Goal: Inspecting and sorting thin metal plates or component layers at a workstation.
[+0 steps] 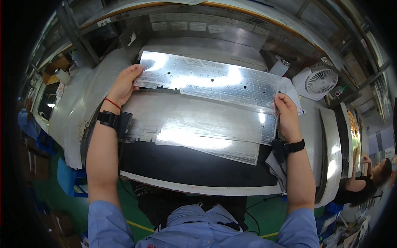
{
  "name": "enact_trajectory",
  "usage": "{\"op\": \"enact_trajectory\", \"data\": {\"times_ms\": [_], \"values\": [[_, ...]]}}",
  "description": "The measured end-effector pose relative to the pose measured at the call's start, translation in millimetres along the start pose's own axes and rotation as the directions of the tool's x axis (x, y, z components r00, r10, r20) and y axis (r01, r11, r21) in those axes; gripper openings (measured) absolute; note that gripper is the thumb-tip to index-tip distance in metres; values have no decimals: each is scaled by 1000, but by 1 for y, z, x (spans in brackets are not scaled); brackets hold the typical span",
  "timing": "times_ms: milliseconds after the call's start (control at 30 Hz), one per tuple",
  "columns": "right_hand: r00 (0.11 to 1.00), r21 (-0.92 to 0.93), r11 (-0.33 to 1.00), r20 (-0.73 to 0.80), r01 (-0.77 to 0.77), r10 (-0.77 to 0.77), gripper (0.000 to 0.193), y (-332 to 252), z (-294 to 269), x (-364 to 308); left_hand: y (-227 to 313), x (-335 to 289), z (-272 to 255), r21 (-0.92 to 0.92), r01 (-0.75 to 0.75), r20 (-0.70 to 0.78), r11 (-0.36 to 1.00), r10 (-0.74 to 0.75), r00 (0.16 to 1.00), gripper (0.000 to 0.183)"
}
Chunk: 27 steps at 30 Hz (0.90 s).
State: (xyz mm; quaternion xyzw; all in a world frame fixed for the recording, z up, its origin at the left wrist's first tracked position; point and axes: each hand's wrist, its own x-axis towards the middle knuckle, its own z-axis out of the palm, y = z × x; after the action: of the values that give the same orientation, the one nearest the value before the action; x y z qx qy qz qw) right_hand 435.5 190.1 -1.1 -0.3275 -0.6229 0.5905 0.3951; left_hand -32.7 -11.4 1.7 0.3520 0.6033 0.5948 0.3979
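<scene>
A long, clear plastic sheet (194, 74) with small dots and a few dark round holes is held up over the bench, its surface glaring with reflected light. My left hand (125, 84) pinches its left end between thumb and fingers. At the opposite end, my right hand (286, 113) grips the lower right corner. Below it lies a stack of similar clear sheets (231, 153), slightly fanned, on a black mat (198, 169). Each wrist wears a black strap with a small box, and a red cord circles my left wrist.
A white fan (320, 82) stands at the back right beside a white cloth (291, 89) and a bottle (280, 67). Metal-coloured sheets (78, 111) cover the left side bench. A shelf edge (248, 16) runs overhead. Another person (364, 182) sits at far right. A blue stool (68, 177) is at left.
</scene>
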Motion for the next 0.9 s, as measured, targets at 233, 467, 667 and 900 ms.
{"op": "enact_trajectory", "data": {"times_ms": [233,467,667,900], "values": [[999,-30,999,38,29,-28,18,2,-5,3,0,0,-3,-115,-52,-21,992,50,999,28],[977,-281,954,152,-104,152,31,-6,0,-6,4,0,5,-314,-151,-135,937,113,984,40],[990,-335,942,123,-21,66,15,-8,4,-6,5,-3,3,-205,-53,-78,977,37,996,41],[1000,-266,964,0,-16,16,14,-7,7,-5,2,-7,7,88,114,202,990,-130,971,27]]}}
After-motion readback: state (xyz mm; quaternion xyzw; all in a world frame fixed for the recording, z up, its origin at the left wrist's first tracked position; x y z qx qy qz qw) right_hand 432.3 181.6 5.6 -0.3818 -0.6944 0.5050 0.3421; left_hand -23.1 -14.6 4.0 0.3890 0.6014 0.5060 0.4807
